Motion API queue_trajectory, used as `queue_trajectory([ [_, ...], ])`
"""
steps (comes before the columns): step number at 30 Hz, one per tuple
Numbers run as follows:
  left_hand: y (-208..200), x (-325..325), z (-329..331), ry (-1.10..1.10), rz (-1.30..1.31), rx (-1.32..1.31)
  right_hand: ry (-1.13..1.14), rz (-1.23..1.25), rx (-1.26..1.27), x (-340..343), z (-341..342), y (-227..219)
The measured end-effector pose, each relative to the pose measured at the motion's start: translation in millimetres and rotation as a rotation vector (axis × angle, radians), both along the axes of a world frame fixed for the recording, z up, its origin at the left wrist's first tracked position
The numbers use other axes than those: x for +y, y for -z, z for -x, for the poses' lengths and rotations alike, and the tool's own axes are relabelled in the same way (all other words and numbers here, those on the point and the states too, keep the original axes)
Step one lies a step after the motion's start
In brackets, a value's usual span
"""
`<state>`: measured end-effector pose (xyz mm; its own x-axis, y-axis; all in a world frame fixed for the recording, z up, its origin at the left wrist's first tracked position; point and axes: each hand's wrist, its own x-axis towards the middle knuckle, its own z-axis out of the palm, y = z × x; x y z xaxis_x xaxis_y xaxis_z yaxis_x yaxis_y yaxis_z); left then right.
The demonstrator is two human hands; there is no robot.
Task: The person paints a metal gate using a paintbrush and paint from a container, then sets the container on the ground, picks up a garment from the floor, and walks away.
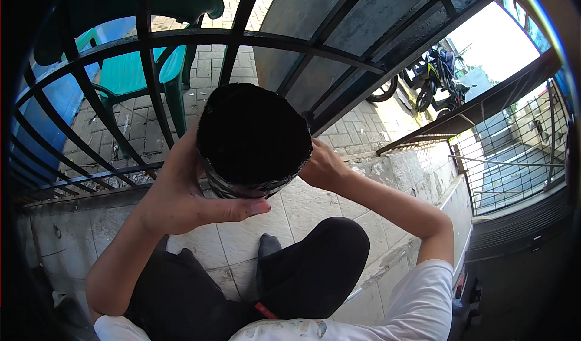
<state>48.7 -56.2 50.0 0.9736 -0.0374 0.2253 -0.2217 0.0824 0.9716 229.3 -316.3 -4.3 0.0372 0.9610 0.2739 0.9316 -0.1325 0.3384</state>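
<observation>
A round tub (254, 136), its wide mouth coated black and its inside too dark to make out, is held up in front of me. My left hand (181, 198) grips it from the left, the thumb lying across its near side, with dark smears on the skin. Just beyond the tub's right edge is my right hand (324, 166), close to the black metal gate (302, 41). Its fingers are curled, and the tub covers part of them. Whatever they hold is hidden.
Behind the bars stands a green plastic chair (130, 71) on paving bricks. My black-trousered legs (321, 268) are folded on pale floor tiles (230, 235). Motorbikes (433, 77) are parked at the far right, near a wire-mesh fence (514, 153).
</observation>
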Motion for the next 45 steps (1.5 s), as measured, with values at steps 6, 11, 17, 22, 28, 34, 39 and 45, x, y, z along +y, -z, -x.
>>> queue_trajectory([
  [6,0,1,3,0.013,0.079,0.018,0.015,-0.051,0.018,16,7,-26],
  [11,-2,-1,-1,0.014,0.035,-0.019,-0.035,0.057,-0.055,2,-7,5],
  [17,-3,4,4,-0.017,0.008,0.0,-0.001,-0.074,0.072,20,7,-28],
  [22,-4,0,-2,-0.014,0.022,-0.06,-0.014,0.074,0.06,-5,-7,24],
  [28,-2,9,2,0.01,0.031,-0.149,0.017,-0.015,0.121,7,3,-2],
  [34,-5,7,3,0.006,0.018,-0.155,-0.009,-0.022,0.128,-1,-3,27],
  [39,-1,14,2,0.021,0.022,-0.191,0.056,-0.06,0.177,11,-4,15],
  [45,-9,8,1,0.025,-0.009,-0.258,0.002,0.059,0.099,3,0,23],
])
